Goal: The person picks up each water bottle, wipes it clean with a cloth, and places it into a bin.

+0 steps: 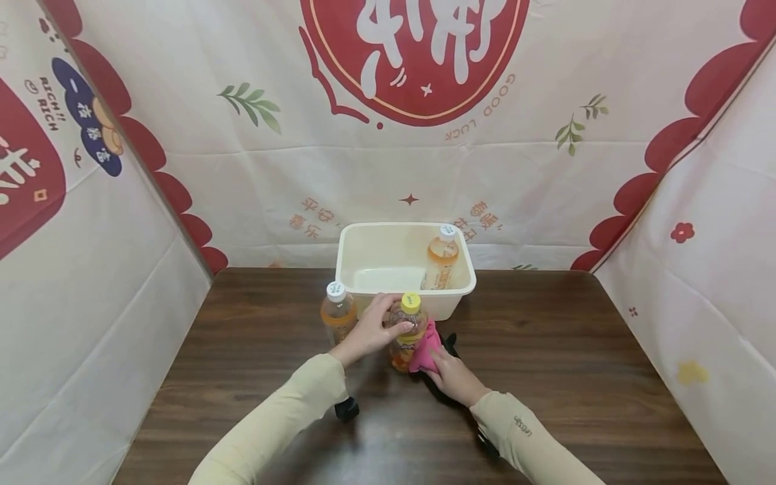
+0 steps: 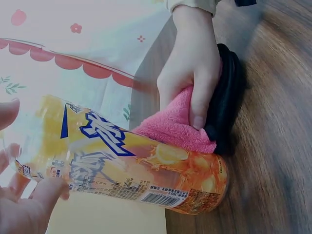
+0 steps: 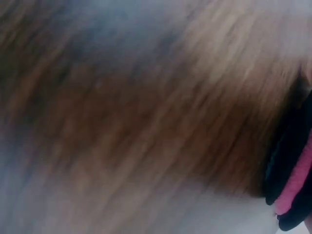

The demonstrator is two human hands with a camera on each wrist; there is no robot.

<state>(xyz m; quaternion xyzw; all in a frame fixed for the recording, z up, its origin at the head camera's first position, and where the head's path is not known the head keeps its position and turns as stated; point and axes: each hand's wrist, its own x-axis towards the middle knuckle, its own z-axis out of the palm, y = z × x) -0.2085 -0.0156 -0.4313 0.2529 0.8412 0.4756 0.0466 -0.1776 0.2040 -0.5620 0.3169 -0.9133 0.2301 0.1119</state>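
A clear bottle with a yellow cap [image 1: 411, 303] and a colourful label [image 2: 146, 170] stands on the table in front of the bin. My left hand [image 1: 374, 325] grips it around its upper part, fingers behind and thumb in front. A pink cloth [image 1: 426, 347] is pinched in my right hand [image 1: 456, 378] and lies against the bottle's lower right side. Folded black fabric [image 2: 226, 92] hangs beside that hand, next to the pink. Just left of my left hand is a second bottle [image 1: 338, 313] with a white cap, partly hidden by the forearm.
A cream bin [image 1: 364, 252] stands at the table's back edge, holding a white-capped bottle [image 1: 441, 259] on its right side. Printed fabric walls [image 1: 273, 182] enclose the dark wooden table [image 1: 576, 377]. The right wrist view is mostly blurred.
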